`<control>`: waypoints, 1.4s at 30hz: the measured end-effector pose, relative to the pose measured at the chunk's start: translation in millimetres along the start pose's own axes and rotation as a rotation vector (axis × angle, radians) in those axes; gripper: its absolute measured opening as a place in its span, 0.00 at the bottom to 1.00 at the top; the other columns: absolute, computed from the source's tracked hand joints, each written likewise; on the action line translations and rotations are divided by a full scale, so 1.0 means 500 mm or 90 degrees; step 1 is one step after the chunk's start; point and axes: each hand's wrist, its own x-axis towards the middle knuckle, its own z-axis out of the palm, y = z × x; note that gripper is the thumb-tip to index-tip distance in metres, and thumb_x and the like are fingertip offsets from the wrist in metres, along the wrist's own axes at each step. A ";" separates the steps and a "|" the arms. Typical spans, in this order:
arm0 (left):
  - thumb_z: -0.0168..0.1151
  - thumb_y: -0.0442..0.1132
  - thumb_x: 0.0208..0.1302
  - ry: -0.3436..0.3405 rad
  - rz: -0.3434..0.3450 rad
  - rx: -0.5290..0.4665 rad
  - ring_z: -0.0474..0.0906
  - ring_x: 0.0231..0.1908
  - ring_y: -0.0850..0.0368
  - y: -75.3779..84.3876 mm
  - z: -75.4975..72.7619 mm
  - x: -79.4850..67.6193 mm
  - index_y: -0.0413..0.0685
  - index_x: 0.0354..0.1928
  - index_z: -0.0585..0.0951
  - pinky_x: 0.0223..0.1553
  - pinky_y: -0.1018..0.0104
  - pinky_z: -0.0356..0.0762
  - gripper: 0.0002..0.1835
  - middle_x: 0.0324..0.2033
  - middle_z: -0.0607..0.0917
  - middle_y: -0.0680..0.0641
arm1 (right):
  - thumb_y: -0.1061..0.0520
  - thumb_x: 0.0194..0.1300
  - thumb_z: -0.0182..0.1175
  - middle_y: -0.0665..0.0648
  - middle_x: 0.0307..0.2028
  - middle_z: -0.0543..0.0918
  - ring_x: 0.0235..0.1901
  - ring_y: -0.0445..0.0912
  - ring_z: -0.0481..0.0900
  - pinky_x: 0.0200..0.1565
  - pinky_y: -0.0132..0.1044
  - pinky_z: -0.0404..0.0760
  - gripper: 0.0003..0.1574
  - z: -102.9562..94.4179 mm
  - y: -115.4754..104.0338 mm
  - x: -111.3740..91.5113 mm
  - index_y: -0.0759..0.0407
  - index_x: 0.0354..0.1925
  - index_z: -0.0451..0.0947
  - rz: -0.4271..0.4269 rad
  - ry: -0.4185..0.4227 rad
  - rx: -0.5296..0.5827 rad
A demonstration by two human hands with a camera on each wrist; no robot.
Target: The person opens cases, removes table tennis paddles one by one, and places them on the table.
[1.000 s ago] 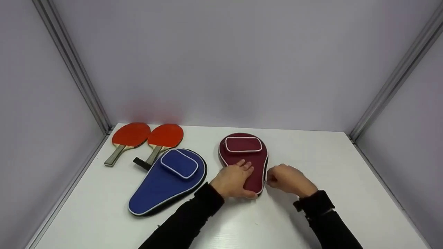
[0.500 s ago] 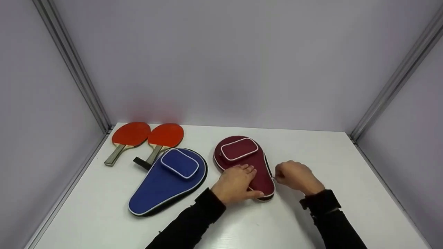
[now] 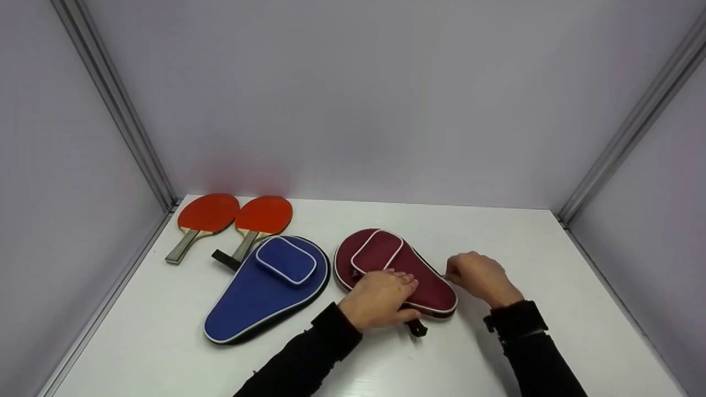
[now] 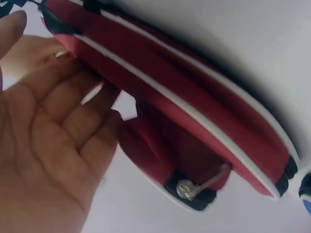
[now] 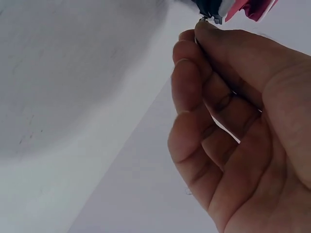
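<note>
Case [image 3: 411, 262], maroon with white piping, lies on desk [image 3: 529, 248] under left hand [image 3: 380, 300], whose extended fingers rest on its top. Right hand [image 3: 477, 278], at case's edge, pinches small metal pull [image 5: 204, 19] between thumb and forefinger. Blue case [image 3: 265, 298] lies left of left hand; two red paddles [image 3: 208, 214] lie farther from that hand.

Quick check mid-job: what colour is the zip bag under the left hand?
Dark red; the zip bag shows best in the head view.
</note>
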 end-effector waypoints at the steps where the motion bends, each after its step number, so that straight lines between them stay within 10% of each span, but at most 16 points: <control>1: 0.57 0.72 0.88 -0.002 0.006 -0.005 0.81 0.82 0.62 -0.007 -0.002 -0.001 0.57 0.85 0.81 0.86 0.65 0.75 0.39 0.80 0.86 0.55 | 0.59 0.78 0.77 0.51 0.32 0.93 0.31 0.43 0.84 0.34 0.44 0.86 0.09 0.001 0.000 0.001 0.54 0.35 0.91 0.001 -0.005 0.005; 14: 0.80 0.68 0.73 -0.034 -0.053 -0.097 0.60 0.95 0.48 -0.122 -0.014 -0.041 0.45 0.94 0.65 0.95 0.52 0.64 0.60 0.94 0.65 0.44 | 0.62 0.77 0.77 0.53 0.44 0.98 0.46 0.51 0.96 0.44 0.52 0.95 0.05 0.002 0.000 -0.006 0.53 0.43 0.96 -0.026 -0.012 0.020; 42: 0.84 0.59 0.73 0.031 -0.172 -0.137 0.67 0.92 0.43 -0.144 0.032 0.028 0.35 0.90 0.68 0.90 0.50 0.73 0.56 0.92 0.68 0.38 | 0.64 0.79 0.66 0.50 0.29 0.78 0.31 0.45 0.72 0.32 0.39 0.71 0.12 -0.013 0.031 -0.014 0.54 0.34 0.83 0.039 -0.038 0.002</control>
